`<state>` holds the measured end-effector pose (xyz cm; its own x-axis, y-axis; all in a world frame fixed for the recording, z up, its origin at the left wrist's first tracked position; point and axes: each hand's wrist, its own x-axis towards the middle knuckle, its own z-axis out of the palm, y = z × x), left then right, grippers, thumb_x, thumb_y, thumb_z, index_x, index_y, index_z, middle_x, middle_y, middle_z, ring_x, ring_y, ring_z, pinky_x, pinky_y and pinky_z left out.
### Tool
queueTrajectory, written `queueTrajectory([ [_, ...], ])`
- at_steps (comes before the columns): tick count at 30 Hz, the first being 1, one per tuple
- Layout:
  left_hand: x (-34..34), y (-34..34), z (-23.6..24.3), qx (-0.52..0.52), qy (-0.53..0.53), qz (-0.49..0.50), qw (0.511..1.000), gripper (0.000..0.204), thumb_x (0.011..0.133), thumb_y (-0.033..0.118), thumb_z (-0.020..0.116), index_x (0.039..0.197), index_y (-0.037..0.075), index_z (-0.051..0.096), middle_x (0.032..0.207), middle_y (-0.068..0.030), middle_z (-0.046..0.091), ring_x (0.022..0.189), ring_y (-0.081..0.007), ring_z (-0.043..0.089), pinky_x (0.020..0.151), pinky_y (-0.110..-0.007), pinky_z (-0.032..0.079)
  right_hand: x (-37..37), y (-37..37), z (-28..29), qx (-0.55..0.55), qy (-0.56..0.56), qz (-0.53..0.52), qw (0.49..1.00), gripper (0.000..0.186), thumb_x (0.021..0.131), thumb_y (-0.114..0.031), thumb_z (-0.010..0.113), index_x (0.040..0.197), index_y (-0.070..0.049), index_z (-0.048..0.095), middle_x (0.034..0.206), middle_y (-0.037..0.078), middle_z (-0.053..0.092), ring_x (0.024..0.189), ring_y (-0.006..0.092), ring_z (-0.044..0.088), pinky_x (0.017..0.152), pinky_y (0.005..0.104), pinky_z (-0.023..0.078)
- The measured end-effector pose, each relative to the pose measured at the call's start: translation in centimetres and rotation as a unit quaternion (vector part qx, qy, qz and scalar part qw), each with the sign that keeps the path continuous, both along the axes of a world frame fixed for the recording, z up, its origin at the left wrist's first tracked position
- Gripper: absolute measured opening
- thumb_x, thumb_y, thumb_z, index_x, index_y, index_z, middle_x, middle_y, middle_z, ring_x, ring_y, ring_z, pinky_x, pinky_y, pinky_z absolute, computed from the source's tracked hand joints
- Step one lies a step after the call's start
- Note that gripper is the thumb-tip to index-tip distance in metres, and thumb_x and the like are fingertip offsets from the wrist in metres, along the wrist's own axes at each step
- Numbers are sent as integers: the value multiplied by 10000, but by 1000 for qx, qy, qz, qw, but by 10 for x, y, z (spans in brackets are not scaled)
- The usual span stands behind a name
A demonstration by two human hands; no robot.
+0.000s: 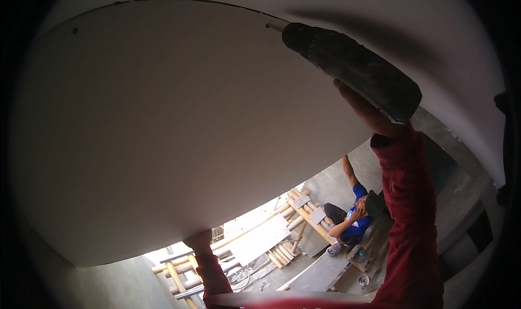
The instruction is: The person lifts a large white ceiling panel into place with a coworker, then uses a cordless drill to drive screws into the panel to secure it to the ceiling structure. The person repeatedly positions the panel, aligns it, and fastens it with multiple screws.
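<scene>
My right hand [366,109] grips the drill [355,62] between one and two o'clock; I should keep it square to the central board [184,119]. My left hand [201,242], fingers hidden, meets its seven-o'clock edge.

Panel [179,119]: dim, unevenly shaded.
Drill [358,65]: near-black; soft shadow on pale surface [461,75] beside it.
White board [260,241]: washed out, glare at lower centre.
Rim: black vignette; edges bowed by fisheye distortion.
</scene>
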<state>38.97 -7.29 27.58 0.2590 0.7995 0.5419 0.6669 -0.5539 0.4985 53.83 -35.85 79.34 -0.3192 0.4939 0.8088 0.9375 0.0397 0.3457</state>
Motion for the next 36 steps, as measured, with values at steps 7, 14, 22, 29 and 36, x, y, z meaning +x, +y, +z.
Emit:
queueTrajectory([
  [7, 5, 11, -22, -98, -331, -147, 927, 629, 878, 450, 615, 1386, 98, 503, 1393, -110, 545, 1307, -296, 492, 1101, -443, 362, 16, 3, -1, 45, -103, -93, 989, 396, 752, -68, 814, 1122, -79, 674, 1055, 53, 713, 942, 191, 691, 830, 296, 513],
  [14, 0, 10, -19, -155, -416, -185, 877, 584, 875, 409, 628, 1352, 87, 527, 1353, -119, 573, 1272, -303, 520, 1082, -438, 380, 11, 7, -2, 37, -70, -103, 992, 388, 811, -81, 780, 1177, -62, 653, 1112, 70, 700, 989, 187, 686, 868, 296, 530],
  [22, -6, 2, 1, -86, -384, -163, 905, 527, 856, 333, 649, 1299, 62, 559, 1293, -124, 608, 1216, -303, 562, 1046, -428, 416, -16, 12, 15, 21, -28, -17, 999, 240, 826, -62, 780, 1057, -46, 717, 1002, 48, 735, 902, 141, 701, 805, 293, 571],
  [29, -7, 4, -4, -18, -264, -103, 959, 488, 825, 302, 682, 1244, 68, 597, 1236, -118, 639, 1166, -307, 591, 1029, -421, 430, -13, 11, 10, 7, -4, -59, 998, 268, 869, -64, 734, 1130, -40, 681, 1069, 59, 715, 976, 165, 684, 870, 307, 551],
  [36, -13, -6, 24, -12, -211, -45, 976, 491, 824, 310, 696, 1240, 67, 602, 1225, -121, 642, 1154, -317, 595, 1026, -437, 430, -5, 12, 17, -35, 180, -30, 983, 459, 827, -86, 751, 1265, -97, 615, 1225, 50, 661, 1136, 197, 631, 1006, 330, 487],
])
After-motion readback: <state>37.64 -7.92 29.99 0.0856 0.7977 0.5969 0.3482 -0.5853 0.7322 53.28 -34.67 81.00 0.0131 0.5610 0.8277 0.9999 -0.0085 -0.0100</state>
